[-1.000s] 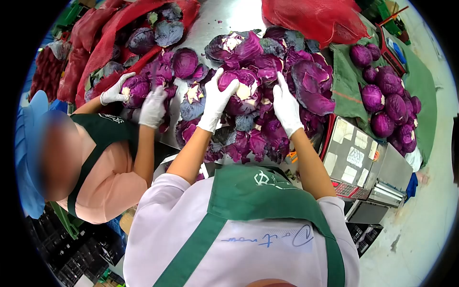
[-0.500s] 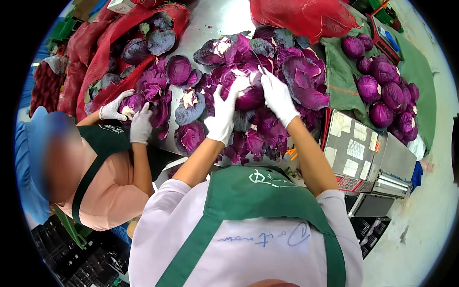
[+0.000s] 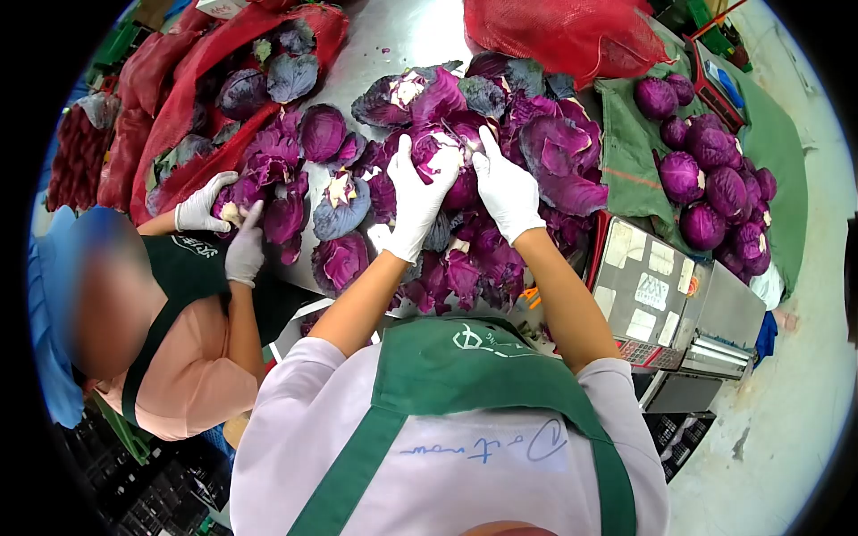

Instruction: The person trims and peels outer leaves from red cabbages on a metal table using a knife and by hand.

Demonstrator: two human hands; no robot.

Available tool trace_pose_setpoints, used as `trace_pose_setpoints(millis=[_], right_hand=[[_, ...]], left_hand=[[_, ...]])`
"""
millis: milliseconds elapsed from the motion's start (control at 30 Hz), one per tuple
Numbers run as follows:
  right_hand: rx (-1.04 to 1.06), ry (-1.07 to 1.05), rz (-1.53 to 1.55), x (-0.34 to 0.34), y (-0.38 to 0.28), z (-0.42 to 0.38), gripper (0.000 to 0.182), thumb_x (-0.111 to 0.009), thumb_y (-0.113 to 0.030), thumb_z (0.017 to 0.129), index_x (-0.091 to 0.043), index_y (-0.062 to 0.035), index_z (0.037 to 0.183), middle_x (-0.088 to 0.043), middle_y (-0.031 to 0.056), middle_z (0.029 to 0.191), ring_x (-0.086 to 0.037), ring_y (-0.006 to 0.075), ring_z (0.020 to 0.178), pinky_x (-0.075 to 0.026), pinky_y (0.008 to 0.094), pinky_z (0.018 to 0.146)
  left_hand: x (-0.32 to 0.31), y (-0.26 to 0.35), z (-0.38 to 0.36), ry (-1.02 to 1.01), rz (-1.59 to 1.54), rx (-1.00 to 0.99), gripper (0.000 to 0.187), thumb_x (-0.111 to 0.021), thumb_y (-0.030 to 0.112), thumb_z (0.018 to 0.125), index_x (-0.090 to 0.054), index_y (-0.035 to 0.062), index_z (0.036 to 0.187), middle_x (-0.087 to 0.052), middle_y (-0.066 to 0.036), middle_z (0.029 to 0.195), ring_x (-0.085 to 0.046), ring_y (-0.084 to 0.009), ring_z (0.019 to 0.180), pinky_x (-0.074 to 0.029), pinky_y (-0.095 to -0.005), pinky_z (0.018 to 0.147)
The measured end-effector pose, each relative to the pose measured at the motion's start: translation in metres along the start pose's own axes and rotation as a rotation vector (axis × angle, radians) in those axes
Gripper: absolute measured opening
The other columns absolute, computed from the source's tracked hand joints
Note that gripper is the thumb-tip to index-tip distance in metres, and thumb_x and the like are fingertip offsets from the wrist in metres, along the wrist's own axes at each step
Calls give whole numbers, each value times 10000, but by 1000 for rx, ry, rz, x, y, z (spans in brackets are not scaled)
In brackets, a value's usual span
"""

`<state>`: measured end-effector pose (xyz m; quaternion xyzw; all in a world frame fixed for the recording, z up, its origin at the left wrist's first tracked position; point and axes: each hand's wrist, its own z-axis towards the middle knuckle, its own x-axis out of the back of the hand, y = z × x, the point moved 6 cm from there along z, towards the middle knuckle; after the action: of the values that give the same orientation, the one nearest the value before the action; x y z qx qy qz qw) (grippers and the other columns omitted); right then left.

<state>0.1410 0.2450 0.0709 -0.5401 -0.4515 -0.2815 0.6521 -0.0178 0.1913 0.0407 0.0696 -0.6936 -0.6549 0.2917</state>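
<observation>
A partly trimmed red cabbage (image 3: 462, 191) with a pale cut stem end sits between my hands above a pile of loose purple leaves (image 3: 465, 272). My left hand (image 3: 418, 198), in a white glove, grips the left side of the cabbage, thumb near the pale stem. At its right side is my gloved right hand (image 3: 509, 189), fingers curled with the index finger and thumb towards the cabbage. It holds a slim knife, whose blade is hardly visible at this angle. Large outer leaves (image 3: 559, 147) lie right of and beyond my hands.
At left, a co-worker's gloved hands (image 3: 223, 219) handle another cabbage. Red mesh sacks (image 3: 554, 36) lie at the back and left. Trimmed cabbages (image 3: 715, 179) rest on green cloth at right, beside a metal scale (image 3: 648, 277). An orange-handled tool (image 3: 531, 297) lies near the table's front edge.
My right hand has turned and come closer to the cabbage; the thin blade seen above it before is hardly visible. My left hand keeps its hold. The whole view has shifted slightly.
</observation>
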Motion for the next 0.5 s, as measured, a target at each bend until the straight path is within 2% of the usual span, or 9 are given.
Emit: trace_pose_setpoints(millis=[100, 133, 167, 233, 267, 300, 367, 433, 500], right_hand=[[-39, 106, -11, -5, 4, 3, 489, -379, -458, 1026, -457, -227, 1450, -712, 141, 821, -679, 368, 668, -534, 484, 601], [-103, 70, 51, 0, 2, 5, 468, -341, -455, 1035, -526, -193, 1375, -709, 185, 898, -682, 405, 763, -533, 514, 680], [-97, 70, 49, -2, 9, 13, 468, -341, -455, 1035, -526, -193, 1375, -709, 185, 898, -682, 405, 763, -533, 514, 680], [-359, 121, 208, -8, 58, 37, 486, -309, -458, 1038, -568, -141, 1298, -691, 244, 998, -661, 452, 912, -509, 547, 796], [-365, 48, 180, -13, 74, 53, 495, -300, -459, 1036, -574, -119, 1270, -678, 263, 1036, -639, 467, 972, -490, 552, 844], [-379, -23, 159, -19, 83, 61, 506, -292, -459, 1035, -579, -98, 1241, -666, 283, 1074, -618, 482, 1032, -471, 557, 893], [-365, -50, 136, -20, 80, 65, 518, -311, -473, 1023, -567, -98, 1274, -665, 281, 1095, -620, 480, 1042, -473, 544, 906], [-388, -148, 277, -38, 96, 69, 512, -337, -462, 1013, -504, -127, 1362, -660, 286, 1115, -616, 481, 1059, -467, 543, 916], [-346, -84, 215, 10, 59, 43, 523, -442, -372, 979, -391, -155, 1452, -661, 276, 1123, -641, 461, 1010, -481, 537, 886]], left_hand=[[-6, -1, 1, 53, 2, -5, 1029, -806, 439, 770, -273, -59, 1495, -352, -292, 1424, -401, -382, 1313, -332, -428, 1117], [-6, -2, -1, 60, 0, 0, 1029, -806, 439, 770, -273, -59, 1495, -352, -292, 1424, -401, -382, 1313, -332, -428, 1117], [-5, -2, -2, 52, 17, -12, 1027, -805, 433, 771, -269, -58, 1498, -345, -295, 1432, -391, -383, 1326, -325, -427, 1124], [-3, -2, -7, 28, 53, -43, 1025, -804, 419, 775, -260, -55, 1503, -330, -301, 1449, -371, -387, 1351, -311, -427, 1137], [-2, -18, -9, 42, 46, -98, 1016, -797, 416, 791, -248, -47, 1510, -327, -287, 1454, -365, -377, 1354, -297, -412, 1146], [5, -21, -14, 25, -62, -13, 1005, -803, 387, 803, -238, -43, 1514, -318, -252, 1470, -357, -337, 1364, -280, -394, 1153], [13, -43, -9, 2, -273, 37, 1006, -817, 362, 801, -236, -51, 1511, -311, -220, 1471, -355, -296, 1363, -270, -386, 1155], [18, -37, -10, -53, -205, 1, 994, -820, 328, 803, -228, -69, 1495, -332, -199, 1434, -373, -265, 1336, -274, -382, 1152], [13, -45, -5, -32, -97, -65, 999, -829, 341, 787, -240, -69, 1481, -376, -194, 1400, -389, -267, 1321, -293, -385, 1140]])
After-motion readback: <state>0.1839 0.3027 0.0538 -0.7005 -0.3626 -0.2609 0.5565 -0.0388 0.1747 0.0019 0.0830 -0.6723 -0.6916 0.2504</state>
